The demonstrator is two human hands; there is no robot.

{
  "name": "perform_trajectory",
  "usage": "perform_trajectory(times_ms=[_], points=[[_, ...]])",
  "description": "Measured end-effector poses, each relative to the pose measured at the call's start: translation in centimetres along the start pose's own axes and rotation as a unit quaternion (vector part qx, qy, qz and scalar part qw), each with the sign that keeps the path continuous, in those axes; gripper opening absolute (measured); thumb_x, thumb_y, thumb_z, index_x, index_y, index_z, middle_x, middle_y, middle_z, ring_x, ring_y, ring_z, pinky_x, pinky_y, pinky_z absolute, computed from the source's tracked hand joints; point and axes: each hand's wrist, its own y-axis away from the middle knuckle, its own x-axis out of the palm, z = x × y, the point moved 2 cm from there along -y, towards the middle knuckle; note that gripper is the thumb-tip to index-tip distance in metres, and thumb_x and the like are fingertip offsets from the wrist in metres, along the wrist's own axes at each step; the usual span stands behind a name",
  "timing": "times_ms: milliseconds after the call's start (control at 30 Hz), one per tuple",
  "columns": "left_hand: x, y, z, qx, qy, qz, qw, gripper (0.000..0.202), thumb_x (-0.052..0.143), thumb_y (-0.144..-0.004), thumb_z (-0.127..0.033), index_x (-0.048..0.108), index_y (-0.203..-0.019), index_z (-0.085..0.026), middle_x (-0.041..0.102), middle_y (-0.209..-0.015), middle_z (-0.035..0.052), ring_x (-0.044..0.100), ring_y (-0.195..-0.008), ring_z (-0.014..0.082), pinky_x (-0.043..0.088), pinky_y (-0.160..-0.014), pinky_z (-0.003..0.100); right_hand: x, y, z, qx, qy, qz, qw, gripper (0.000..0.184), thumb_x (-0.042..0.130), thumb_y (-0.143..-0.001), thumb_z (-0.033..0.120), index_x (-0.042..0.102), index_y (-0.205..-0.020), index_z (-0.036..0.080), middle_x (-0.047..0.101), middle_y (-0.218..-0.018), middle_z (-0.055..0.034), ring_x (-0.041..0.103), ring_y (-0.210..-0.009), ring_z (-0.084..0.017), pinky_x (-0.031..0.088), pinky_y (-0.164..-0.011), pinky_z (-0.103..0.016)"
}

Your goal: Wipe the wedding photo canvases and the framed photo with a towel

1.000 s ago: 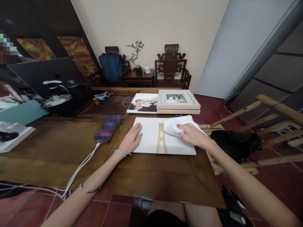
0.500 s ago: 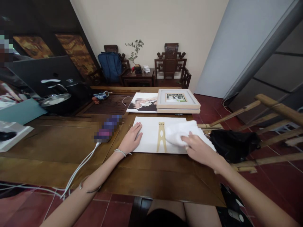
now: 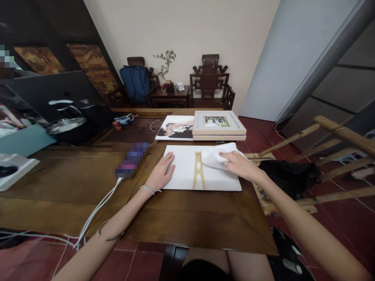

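Note:
A white board with a tan wooden stand piece (image 3: 198, 171) lies flat on the brown wooden table (image 3: 187, 222) in front of me. My left hand (image 3: 161, 173) rests flat on the board's left edge, fingers stretched out. My right hand (image 3: 238, 164) presses a crumpled white cloth (image 3: 215, 156) onto the board's upper right part, fingers closed over it.
Behind the board lie a stacked framed picture (image 3: 218, 124) and a flat photo print (image 3: 174, 128). A white cable (image 3: 96, 210) runs off the table's left front. Pots (image 3: 68, 123) stand far left. A black bag (image 3: 288, 173) and bamboo chair poles (image 3: 336, 132) are on the right.
My right hand slid the cloth down toward the board's near right corner, then back up to the upper right. The left hand stayed in place.

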Motion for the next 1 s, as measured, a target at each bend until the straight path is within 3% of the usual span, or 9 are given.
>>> perform_trajectory(times_ms=[100,200,333,467,600,700,800,1000], points=[[0.0,0.0,0.1,0.000,0.004,0.001,1.000,0.048,0.036,-0.089,-0.034,0.044,-0.130,-0.012,0.039,-0.141,0.0138,0.032,-0.133,0.0244,0.025,-0.109,0.046,-0.2,-2.8,-0.6,-0.002,0.009,-0.038,0.999,0.031,0.036,-0.072,0.010,0.062,-0.086,0.016,0.064,-0.085,-0.0085,0.054,-0.079,-0.023,0.037,-0.071,-0.030],[0.0,0.0,0.1,0.001,0.005,0.003,1.000,0.048,0.035,-0.089,-0.035,0.043,-0.131,-0.013,0.038,-0.142,0.0133,0.031,-0.133,0.0242,0.025,-0.109,0.047,0.7,-2.5,-0.2,-0.004,0.016,-0.045,0.999,0.031,0.036,-0.071,0.008,0.062,-0.086,0.014,0.065,-0.087,-0.0098,0.055,-0.080,-0.023,0.036,-0.075,-0.031],[0.1,0.0,0.1,-0.003,-0.001,0.004,1.000,0.049,0.034,-0.089,-0.035,0.044,-0.130,-0.010,0.037,-0.142,0.0155,0.030,-0.133,0.0244,0.025,-0.109,0.045,2.5,2.0,1.6,-0.011,0.037,-0.040,0.998,0.030,0.036,-0.070,0.008,0.060,-0.087,0.016,0.064,-0.092,-0.0095,0.054,-0.093,-0.026,0.033,-0.088,-0.039],[0.1,0.0,0.0,-0.002,-0.002,0.002,1.000,0.048,0.034,-0.089,-0.034,0.043,-0.131,-0.011,0.038,-0.142,0.0148,0.030,-0.134,0.0249,0.024,-0.110,0.046,3.3,7.8,4.3,-0.030,0.021,-0.021,0.999,0.031,0.035,-0.070,0.007,0.058,-0.086,0.019,0.060,-0.105,-0.0100,0.048,-0.112,-0.027,0.034,-0.090,-0.040],[0.1,0.0,-0.1,-0.007,0.000,0.009,1.000,0.050,0.034,-0.089,-0.035,0.043,-0.130,-0.007,0.037,-0.141,0.0176,0.028,-0.134,0.0257,0.023,-0.110,0.045,2.3,10.3,5.3,-0.002,-0.004,0.034,0.999,0.030,0.036,-0.071,0.008,0.058,-0.086,0.022,0.063,-0.093,-0.0072,0.055,-0.102,-0.025,0.037,-0.087,-0.038],[0.1,0.0,-0.1,-0.011,-0.003,0.012,1.000,0.051,0.033,-0.089,-0.035,0.043,-0.130,-0.007,0.037,-0.141,0.0172,0.028,-0.134,0.0256,0.023,-0.110,0.045,0.9,8.7,4.0,0.015,-0.036,0.058,0.998,0.027,0.038,-0.071,0.010,0.058,-0.085,0.021,0.063,-0.084,-0.0061,0.056,-0.091,-0.023,0.040,-0.080,-0.033],[0.0,0.0,0.0,-0.011,0.005,0.011,1.000,0.050,0.035,-0.089,-0.036,0.044,-0.130,-0.009,0.037,-0.142,0.0158,0.029,-0.134,0.0256,0.023,-0.110,0.045,-0.2,4.6,1.6,0.006,-0.060,0.047,0.997,0.020,0.039,-0.072,0.013,0.057,-0.076,0.019,0.062,-0.079,-0.0052,0.056,-0.083,-0.022,0.040,-0.074,-0.030],[0.0,0.0,0.3,-0.009,0.016,0.012,1.000,0.052,0.036,-0.089,-0.036,0.043,-0.130,-0.007,0.037,-0.141,0.0170,0.029,-0.134,0.0256,0.022,-0.110,0.046,0.5,-3.2,-1.6,-0.025,-0.067,-0.058,0.996,0.023,0.037,-0.073,0.012,0.058,-0.079,0.017,0.065,-0.087,-0.0071,0.055,-0.084,-0.023,0.038,-0.077,-0.031]])
